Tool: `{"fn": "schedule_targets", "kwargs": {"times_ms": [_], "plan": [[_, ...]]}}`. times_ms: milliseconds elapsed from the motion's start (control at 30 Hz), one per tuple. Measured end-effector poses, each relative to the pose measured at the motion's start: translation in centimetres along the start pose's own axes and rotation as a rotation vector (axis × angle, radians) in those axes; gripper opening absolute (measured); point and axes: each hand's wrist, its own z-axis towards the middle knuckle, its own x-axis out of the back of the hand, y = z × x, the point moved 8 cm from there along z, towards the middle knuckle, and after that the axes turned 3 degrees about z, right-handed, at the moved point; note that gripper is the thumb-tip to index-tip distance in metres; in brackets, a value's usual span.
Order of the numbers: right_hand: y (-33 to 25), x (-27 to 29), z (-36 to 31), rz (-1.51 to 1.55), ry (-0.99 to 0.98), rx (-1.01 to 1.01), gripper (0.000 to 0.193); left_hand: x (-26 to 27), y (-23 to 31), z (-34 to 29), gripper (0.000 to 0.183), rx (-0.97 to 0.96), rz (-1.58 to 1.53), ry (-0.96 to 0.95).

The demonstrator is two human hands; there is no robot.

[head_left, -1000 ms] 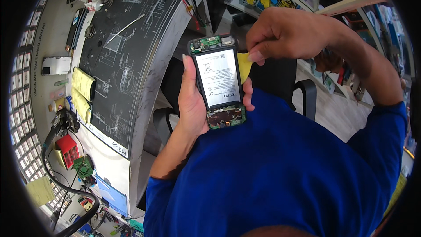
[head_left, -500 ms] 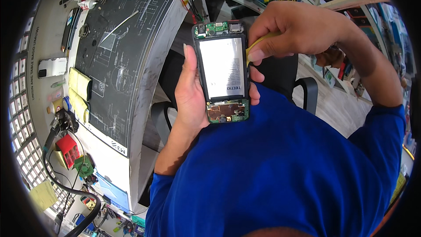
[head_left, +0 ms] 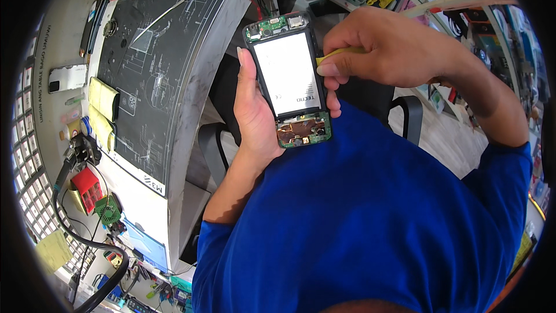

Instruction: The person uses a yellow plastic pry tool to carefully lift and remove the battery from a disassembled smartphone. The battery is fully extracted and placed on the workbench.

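The left hand (head_left: 253, 110), fingers clasping both edges, presumably steadies the opened phone (head_left: 288, 78); the right hand (head_left: 382, 46) pinches a yellow sheet (head_left: 337, 53) at its right edge.

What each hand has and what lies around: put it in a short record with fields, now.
Left grip: holds the opened phone, thumb along its left edge, fingertips at its right edge
Right grip: pinches a yellow piece at the phone's right edge
Phone interior: white-labelled battery facing up, green circuit board at the far end
Bench, person's left: dark mat with a thin pale tool on it
Beyond mat: red box
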Motion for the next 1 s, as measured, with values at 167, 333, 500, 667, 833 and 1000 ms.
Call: {"fn": "schedule_targets", "kwargs": {"times_ms": [167,333,500,667,833,1000], "plan": [[-1.2,0.3,-0.2,-0.102,0.000,-0.073,0.034,-0.4,0.5,0.0,0.096,-0.051,0.080,0.030],[-2.2,1.0,0.3,-0.079,-0.029,-0.129,0.033,-0.4,0.9,0.3,0.103,-0.037,0.047,-0.030],[0.9,1.2,1.8,-0.132,-0.050,-0.181,0.037,0.1,0.5,1.4,0.096,0.011,-0.079,-0.102],[1.9,0.8,3.5,-0.123,0.028,-0.077,0.036,2.0,0.9,1.8,0.089,-0.033,0.016,-0.015],[-0.1,0.8,3.5,-0.138,0.078,-0.002,0.039,1.9,1.8,1.7,0.089,-0.129,0.061,-0.049],[-3.4,0.6,3.4,-0.197,0.021,-0.065,0.036,1.1,2.5,0.3,0.089,-0.142,-0.015,-0.062]]}}
